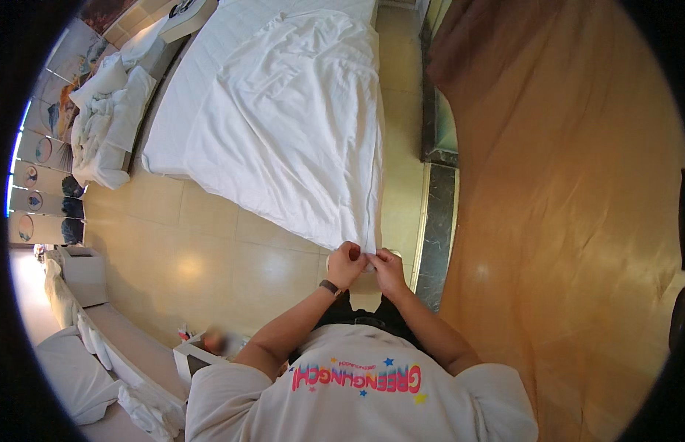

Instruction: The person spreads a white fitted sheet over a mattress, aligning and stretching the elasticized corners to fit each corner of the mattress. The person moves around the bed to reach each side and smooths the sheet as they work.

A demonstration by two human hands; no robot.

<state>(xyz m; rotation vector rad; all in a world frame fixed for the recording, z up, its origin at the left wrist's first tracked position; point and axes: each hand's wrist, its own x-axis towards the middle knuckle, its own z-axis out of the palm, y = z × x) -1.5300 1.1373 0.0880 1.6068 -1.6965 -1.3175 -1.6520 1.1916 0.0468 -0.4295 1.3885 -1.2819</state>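
Note:
A rumpled white bed sheet or duvet cover (298, 127) lies over a white mattress (174, 119), its near corner pulled out past the bed's end. My left hand (347, 265), with a dark-strapped watch on the wrist, pinches this corner from the left. Close beside it, my right hand (387, 271) grips the same corner from the right, and the fingertips of both hands nearly meet. A long seam or hem edge runs from my fingers up along the cloth's right side. What lies inside the pinched corner is hidden by my fingers.
Tiled floor (210, 237) stretches left of the bed. A bench (133, 152) piled with white pillows and bedding stands beyond. At lower left are a long grey sofa (135, 342) with white cloths and a white box-like unit (182, 359). A brown curtain (552, 193) hangs at right.

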